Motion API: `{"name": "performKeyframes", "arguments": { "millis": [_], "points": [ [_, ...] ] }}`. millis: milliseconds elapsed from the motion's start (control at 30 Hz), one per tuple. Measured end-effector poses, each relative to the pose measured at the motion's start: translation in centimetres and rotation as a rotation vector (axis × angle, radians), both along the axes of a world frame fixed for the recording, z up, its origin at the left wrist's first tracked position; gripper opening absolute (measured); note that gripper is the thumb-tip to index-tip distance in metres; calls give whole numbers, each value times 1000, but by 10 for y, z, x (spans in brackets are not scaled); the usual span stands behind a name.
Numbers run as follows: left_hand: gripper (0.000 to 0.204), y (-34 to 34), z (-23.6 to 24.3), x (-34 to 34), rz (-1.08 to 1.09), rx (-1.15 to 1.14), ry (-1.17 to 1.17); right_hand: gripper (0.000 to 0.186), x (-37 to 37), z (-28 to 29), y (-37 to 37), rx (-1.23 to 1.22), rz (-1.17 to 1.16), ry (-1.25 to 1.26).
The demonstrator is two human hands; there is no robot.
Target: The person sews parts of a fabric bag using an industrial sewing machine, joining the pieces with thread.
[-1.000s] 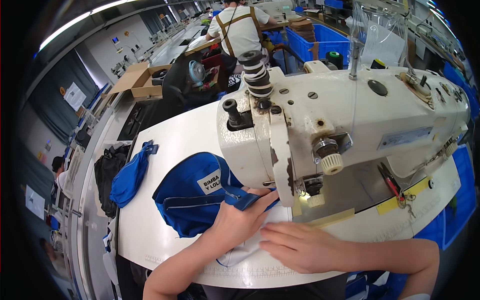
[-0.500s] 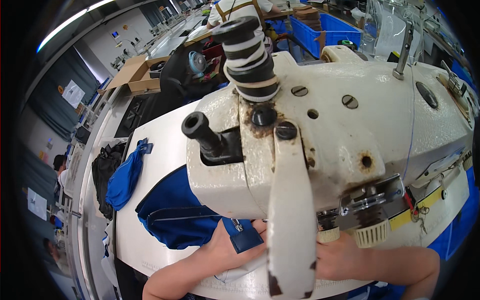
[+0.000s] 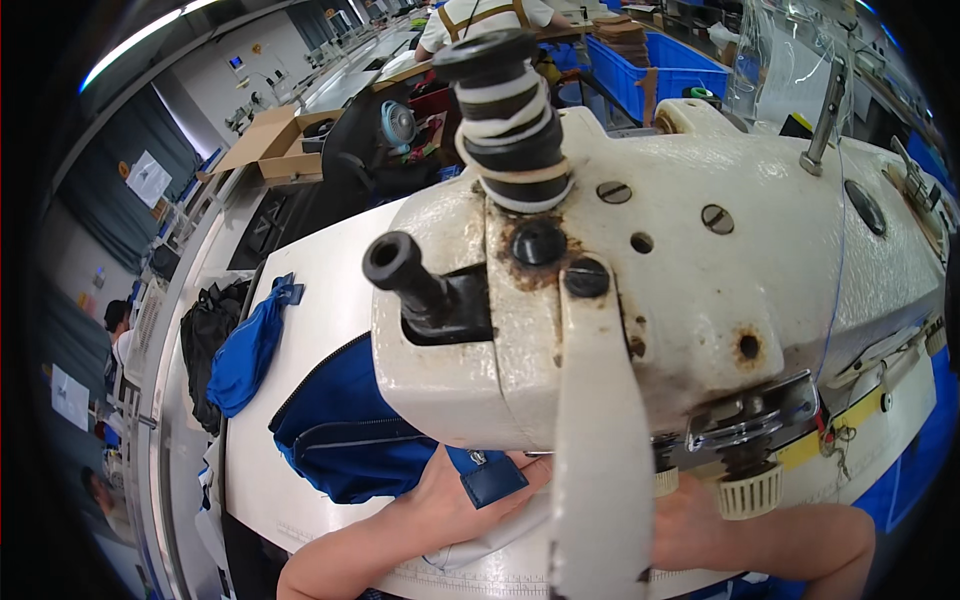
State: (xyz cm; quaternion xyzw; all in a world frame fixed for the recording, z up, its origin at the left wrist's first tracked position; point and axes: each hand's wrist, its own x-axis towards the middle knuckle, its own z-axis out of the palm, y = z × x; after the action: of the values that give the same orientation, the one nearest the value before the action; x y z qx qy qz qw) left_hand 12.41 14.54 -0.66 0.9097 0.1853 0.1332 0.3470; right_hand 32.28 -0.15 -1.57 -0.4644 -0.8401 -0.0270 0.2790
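Note:
The white sewing machine [image 3: 720, 270] looms over my hands, its long lever hanging down between them. My left hand [image 3: 442, 508] is closed on the blue zippered pouch [image 3: 350, 455] under the machine head, beside its dark blue leather zip tab [image 3: 494, 483]; its fingertips are partly hidden. White fabric [image 3: 470, 548] lies under this hand. My right hand [image 3: 692, 525] is at the right of the lever, its fingers hidden behind the lever and knobs.
Another blue pouch [image 3: 245, 355] and black fabric [image 3: 210, 345] lie on the left of the white table [image 3: 300, 240]. A cardboard box [image 3: 255, 140], fan [image 3: 398, 125] and blue crate [image 3: 680, 75] are behind. A co-worker [image 3: 470, 22] sits beyond the machine.
My view has moved much closer to the machine head, which now covers most of my hands. The zip tab shows over my left hand, and my right fingers have gone behind the lever.

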Motion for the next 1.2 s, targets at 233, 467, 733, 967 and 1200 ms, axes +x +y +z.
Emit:
{"name": "performKeyframes", "arguments": {
  "millis": [233,467,733,967,1200],
  "points": [
    [23,-3,21,6,-95,458,-56,28,-3,-2,12,5,-70,34],
    [28,-1,1,8,-98,458,-118,19,-4,10,11,133,-24,-387],
    [28,13,4,7,-107,603,-235,20,-11,-3,15,32,-163,-354],
    [27,17,2,9,-105,615,-242,19,-13,-7,22,118,-164,-224],
    [28,20,2,9,-133,617,-238,18,-14,-4,25,108,-170,-145]
  ]
}}
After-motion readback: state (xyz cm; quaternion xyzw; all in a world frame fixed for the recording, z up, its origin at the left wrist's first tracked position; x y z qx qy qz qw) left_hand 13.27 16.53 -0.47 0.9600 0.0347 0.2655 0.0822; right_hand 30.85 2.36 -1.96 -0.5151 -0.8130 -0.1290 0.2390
